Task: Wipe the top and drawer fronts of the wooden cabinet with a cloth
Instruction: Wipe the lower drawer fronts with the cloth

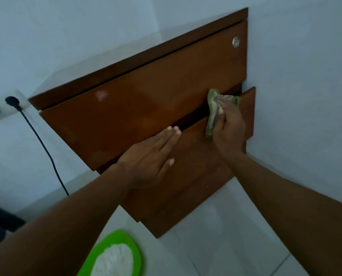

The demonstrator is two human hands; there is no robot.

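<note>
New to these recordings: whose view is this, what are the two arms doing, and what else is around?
No machine here: one camera worn on a person's head looks down at their own hands. The right hand grips a greenish cloth against the upper edge of a drawer front on the wooden cabinet. The left hand lies flat on that same front, fingers straight, holding nothing. On the tiled floor lies a green thing with something white on it; I cannot tell what. At left, a black cable runs to a wall socket.

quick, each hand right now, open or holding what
Left hand: open, fingers straight, flat on the drawer front.
Right hand: holding the green cloth against the drawer.
</note>
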